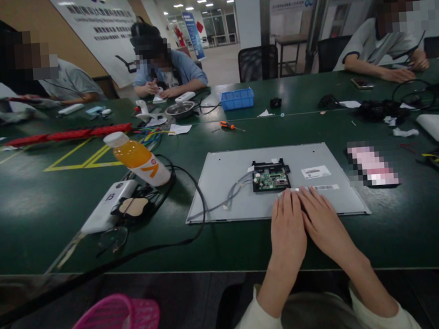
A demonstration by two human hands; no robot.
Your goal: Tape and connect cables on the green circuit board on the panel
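A grey metal panel (228, 179) lies flat on the green table (38, 207) in front of me. A small green circuit board (271, 177) sits in a black frame on it, with grey wires (236, 191) running off to the left. My left hand (287, 227) and my right hand (323, 222) lie side by side, fingers stretched flat, on the panel's near edge just below the board. Neither hand holds anything. White labels (315, 172) are stuck to the panel right of the board.
An orange juice bottle (138, 157) lies tilted left of the panel beside a white box (107, 205) and black cables. A screwdriver (226, 126), a blue bin (237, 98) and a metal bowl (180, 108) stand farther back. Three people work across the table. A pink basket (110, 325) is below.
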